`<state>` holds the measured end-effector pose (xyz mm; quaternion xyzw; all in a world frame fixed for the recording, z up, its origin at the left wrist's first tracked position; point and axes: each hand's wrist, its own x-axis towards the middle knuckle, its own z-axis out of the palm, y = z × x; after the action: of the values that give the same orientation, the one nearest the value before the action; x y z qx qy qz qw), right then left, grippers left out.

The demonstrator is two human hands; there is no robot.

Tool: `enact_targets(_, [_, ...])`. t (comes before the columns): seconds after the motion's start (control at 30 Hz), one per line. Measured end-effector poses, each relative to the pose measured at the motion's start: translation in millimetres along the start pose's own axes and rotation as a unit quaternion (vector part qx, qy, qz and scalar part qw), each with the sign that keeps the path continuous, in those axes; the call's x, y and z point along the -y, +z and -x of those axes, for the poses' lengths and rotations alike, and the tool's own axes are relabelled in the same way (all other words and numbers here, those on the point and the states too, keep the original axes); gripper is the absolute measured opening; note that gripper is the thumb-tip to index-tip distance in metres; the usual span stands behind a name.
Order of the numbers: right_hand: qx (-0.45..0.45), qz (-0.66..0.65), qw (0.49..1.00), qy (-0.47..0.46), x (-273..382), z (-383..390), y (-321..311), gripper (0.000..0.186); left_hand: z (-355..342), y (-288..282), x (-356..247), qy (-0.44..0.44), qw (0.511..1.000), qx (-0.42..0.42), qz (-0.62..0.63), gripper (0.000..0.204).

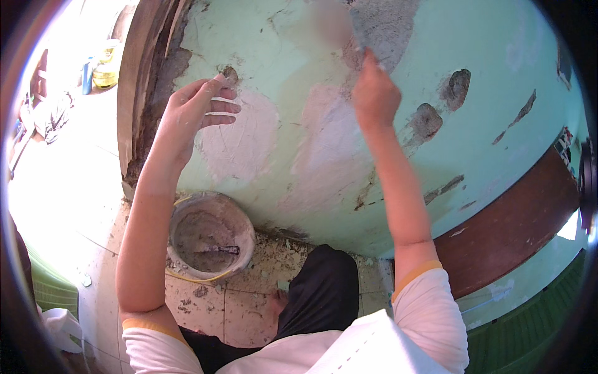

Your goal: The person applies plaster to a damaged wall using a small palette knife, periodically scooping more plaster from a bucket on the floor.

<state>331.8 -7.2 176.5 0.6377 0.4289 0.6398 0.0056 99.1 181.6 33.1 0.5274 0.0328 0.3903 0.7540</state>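
High on the pale green wall (pixel 299 56), my right hand (pixel 377 96) is closed around a putty knife (pixel 357 30). Its thin blade points up against a bare grey patch (pixel 389 31) where the paint is gone. My left hand (pixel 202 103) is raised beside a small hole (pixel 230 76) at the wall's left side. Its fingers are apart and hold nothing I can see. Whitish plaster patches (pixel 240 137) spread over the wall below and between my hands. Under my left forearm, a bucket (pixel 249 234) of greyish mix stands on the floor, with a dark-handled tool (pixel 225 249) lying in it.
A worn wooden door frame (pixel 134 87) edges the wall at the left, with a bright opening beyond. Crumbs and chips litter the tiled floor (pixel 249 311). A brown board (pixel 504 230) and green ridged surface (pixel 529 330) lie at right; more chipped spots (pixel 458 87) mark the wall.
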Motion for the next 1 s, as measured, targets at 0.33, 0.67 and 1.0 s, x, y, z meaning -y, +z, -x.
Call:
enact_targets(0.33, [0.000, -0.049, 0.999, 0.003, -22.8, -12.4, -17.4, 0.032, 2.3, -6.2, -7.4, 0.013, 1.000, -0.014, -0.004, 0.041])
enact_targets(0.67, [0.066, -0.012, 0.998, -0.014, 1.4, -4.7, -10.8, 0.032, -4.7, -21.1, 0.1, 0.047, 0.998, -0.017, 0.033, 0.041])
enact_targets(1.0, [0.005, -0.011, 0.999, -0.050, -34.8, -71.8, -31.8, 0.024, -3.6, -16.3, -10.2, 0.020, 0.999, -0.028, 0.005, 0.042])
